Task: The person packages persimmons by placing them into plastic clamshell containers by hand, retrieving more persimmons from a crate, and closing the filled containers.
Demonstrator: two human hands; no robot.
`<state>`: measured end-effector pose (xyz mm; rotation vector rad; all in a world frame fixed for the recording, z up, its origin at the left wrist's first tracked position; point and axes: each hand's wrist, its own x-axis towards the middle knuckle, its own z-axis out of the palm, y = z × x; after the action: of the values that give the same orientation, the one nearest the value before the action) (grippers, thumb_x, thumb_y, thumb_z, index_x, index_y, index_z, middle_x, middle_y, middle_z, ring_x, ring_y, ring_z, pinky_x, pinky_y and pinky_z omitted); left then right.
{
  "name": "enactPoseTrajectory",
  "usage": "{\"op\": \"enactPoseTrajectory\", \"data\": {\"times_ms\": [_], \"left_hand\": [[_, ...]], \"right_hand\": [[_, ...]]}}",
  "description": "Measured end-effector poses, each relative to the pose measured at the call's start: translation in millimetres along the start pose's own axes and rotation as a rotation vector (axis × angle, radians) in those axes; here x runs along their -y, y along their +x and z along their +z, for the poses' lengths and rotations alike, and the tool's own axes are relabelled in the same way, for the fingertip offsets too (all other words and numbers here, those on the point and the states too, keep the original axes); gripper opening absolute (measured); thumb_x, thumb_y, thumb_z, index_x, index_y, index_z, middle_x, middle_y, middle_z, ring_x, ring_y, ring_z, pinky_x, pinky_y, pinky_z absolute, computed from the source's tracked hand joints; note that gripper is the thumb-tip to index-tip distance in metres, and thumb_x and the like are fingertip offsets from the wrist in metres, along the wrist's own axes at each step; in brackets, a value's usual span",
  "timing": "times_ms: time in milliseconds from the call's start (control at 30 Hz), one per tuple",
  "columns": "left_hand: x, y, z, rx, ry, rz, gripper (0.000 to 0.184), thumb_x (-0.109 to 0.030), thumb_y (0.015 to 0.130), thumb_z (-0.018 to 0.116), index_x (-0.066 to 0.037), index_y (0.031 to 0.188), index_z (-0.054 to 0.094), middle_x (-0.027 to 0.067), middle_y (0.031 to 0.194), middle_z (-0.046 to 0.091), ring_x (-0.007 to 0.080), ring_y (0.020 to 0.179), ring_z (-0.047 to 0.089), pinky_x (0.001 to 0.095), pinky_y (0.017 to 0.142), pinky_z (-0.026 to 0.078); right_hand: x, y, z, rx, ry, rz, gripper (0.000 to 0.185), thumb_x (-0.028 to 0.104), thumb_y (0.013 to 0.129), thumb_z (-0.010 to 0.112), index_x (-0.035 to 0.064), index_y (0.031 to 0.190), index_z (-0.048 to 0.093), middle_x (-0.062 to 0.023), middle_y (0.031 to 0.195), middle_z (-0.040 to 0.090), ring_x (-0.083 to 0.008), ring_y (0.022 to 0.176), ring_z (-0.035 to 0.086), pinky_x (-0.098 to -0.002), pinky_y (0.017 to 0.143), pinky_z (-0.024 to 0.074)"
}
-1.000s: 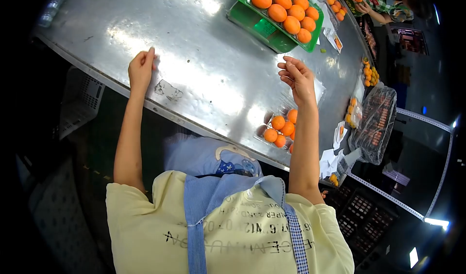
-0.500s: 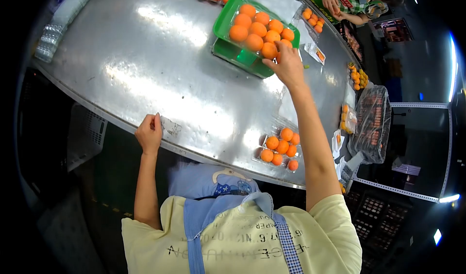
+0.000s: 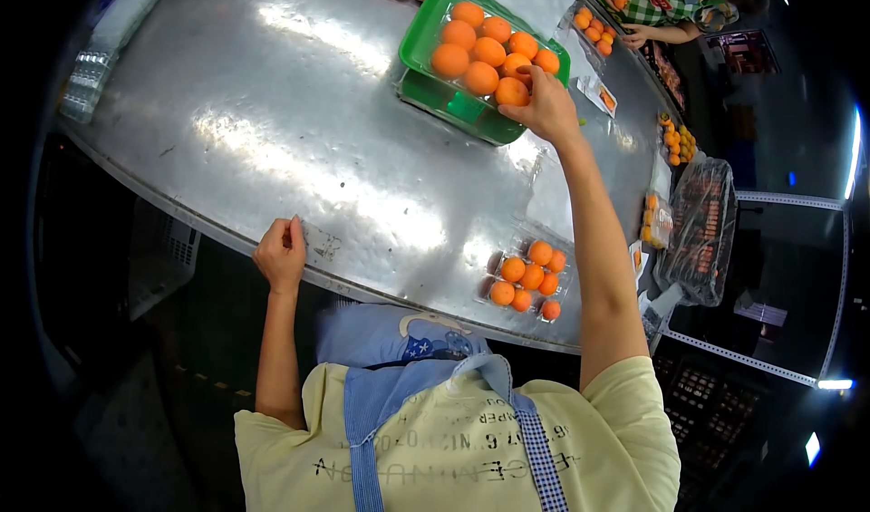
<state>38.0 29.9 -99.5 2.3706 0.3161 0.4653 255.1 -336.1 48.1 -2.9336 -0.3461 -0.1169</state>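
My right hand (image 3: 548, 106) reaches to the front right corner of a green basket (image 3: 412, 45), its fingers around an orange fruit (image 3: 512, 92) at the edge. Several more orange fruits fill a clear tray on top of the basket. Near the table's front edge, my left hand (image 3: 281, 254) is closed, apart from any object; nothing shows in its fingers. A clear tray of orange fruits (image 3: 532, 277) sits at the front right of the metal table (image 3: 272, 104).
Clear plastic containers (image 3: 86, 82) are stacked at the far left. More packed fruit (image 3: 594, 32) lies beyond the basket, near another person's hands (image 3: 634, 35). A plastic-wrapped crate (image 3: 700, 231) stands at the right, beside yellow fruits (image 3: 676, 140).
My right hand has moved from above the table to the basket's fruit and closed on one. My left hand now appears lower, nearer the table edge, as the view has shifted.
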Motion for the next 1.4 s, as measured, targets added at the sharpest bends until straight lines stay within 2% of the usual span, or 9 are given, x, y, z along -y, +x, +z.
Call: {"op": "enactPoseTrajectory", "data": {"times_ms": [100,200,233,333,433,567,700,833,1400], "left_hand": [[2.1,-1.5,1.2,0.002,0.005,-0.007,0.022,-0.02,0.084,0.065,-0.008,0.067,0.057,0.0065,0.057,0.057,0.0253,0.05,0.056,0.0347,0.047,0.042],[3.5,-2.3,2.1,-0.011,0.011,0.013,0.022,-0.021,0.084,0.065,-0.009,0.068,0.058,0.0064,0.057,0.057,0.0254,0.05,0.056,0.0349,0.047,0.042],[4.5,-2.5,2.6,-0.008,0.015,0.015,0.022,-0.021,0.085,0.064,-0.009,0.068,0.058,0.0064,0.057,0.057,0.0255,0.05,0.056,0.0351,0.047,0.042],[1.5,-0.7,2.0,0.003,0.027,0.003,0.022,-0.022,0.085,0.064,-0.009,0.068,0.058,0.0066,0.057,0.057,0.0259,0.05,0.056,0.0354,0.047,0.042],[-0.6,-1.6,2.3,0.02,0.033,-0.01,0.023,-0.023,0.085,0.064,-0.008,0.068,0.058,0.0066,0.057,0.057,0.0259,0.05,0.056,0.0354,0.047,0.042],[0.7,-1.6,2.9,0.031,0.05,0.005,0.024,-0.024,0.085,0.064,-0.008,0.068,0.058,0.0065,0.056,0.057,0.0256,0.049,0.056,0.0348,0.046,0.041],[0.7,-2.6,4.3,0.024,0.056,-0.006,0.024,-0.025,0.085,0.064,-0.009,0.068,0.059,0.0062,0.057,0.058,0.025,0.05,0.057,0.0345,0.046,0.041],[0.3,-2.1,4.8,0.017,0.055,-0.016,0.024,-0.026,0.085,0.064,-0.009,0.069,0.06,0.006,0.057,0.059,0.0248,0.05,0.058,0.0345,0.047,0.042],[3.5,-2.6,6.4,0.011,0.08,-0.003,0.023,-0.025,0.087,0.064,-0.008,0.072,0.061,0.0053,0.057,0.059,0.0205,0.05,0.059,0.0308,0.048,0.043]], "right_hand": [[3.0,-5.5,-7.9,0.002,0.025,0.049,0.062,0.03,0.06,0.076,0.0026,0.112,0.057,-0.0114,0.102,0.063,-0.0262,0.098,0.059,-0.0368,0.085,0.0472],[-5.6,-20.8,-26.5,-0.062,0.324,0.175,0.065,0.032,0.064,0.075,-0.0001,0.117,0.054,-0.0105,0.102,0.063,-0.0223,0.099,0.058,-0.036,0.085,0.0478],[-16.5,-29.1,-28.5,-0.052,0.596,0.246,0.06,0.031,0.073,0.071,-0.0007,0.121,0.052,-0.0108,0.104,0.061,-0.0212,0.101,0.057,-0.0357,0.086,0.0491],[-33.8,-71.0,-34.4,-0.118,1.668,0.356,0.052,0.026,0.08,0.066,-0.0004,0.122,0.05,-0.012,0.111,0.058,-0.0257,0.106,0.056,-0.0363,0.089,0.0497],[-70.1,-121.0,-14.5,-0.195,1.955,0.403,0.048,0.023,0.085,0.063,-0.0002,0.125,0.047,-0.0138,0.116,0.054,-0.0293,0.109,0.054,-0.037,0.093,0.0489],[-114.2,-173.0,30.1,-0.313,1.542,0.75,0.051,0.022,0.083,0.065,-0.0017,0.124,0.047,-0.0128,0.114,0.054,-0.0291,0.107,0.056,-0.034,0.09,0.0508],[-150.5,-218.4,75.1,-0.173,0.888,0.948,0.056,0.026,0.073,0.074,-0.0022,0.118,0.055,-0.0146,0.112,0.054,-0.0262,0.103,0.057,-0.0339,0.087,0.049],[-154.0,-232.0,89.1,-0.172,0.191,0.654,0.062,0.033,0.067,0.075,0.004,0.119,0.056,-0.0185,0.11,0.055,-0.0316,0.1,0.057,-0.0392,0.087,0.0466],[-136.0,-218.2,76.5,-0.048,0.139,0.688,0.063,0.038,0.067,0.075,0.0025,0.116,0.058,-0.0199,0.109,0.059,-0.0325,0.099,0.058,-0.039,0.085,0.0475]]}}
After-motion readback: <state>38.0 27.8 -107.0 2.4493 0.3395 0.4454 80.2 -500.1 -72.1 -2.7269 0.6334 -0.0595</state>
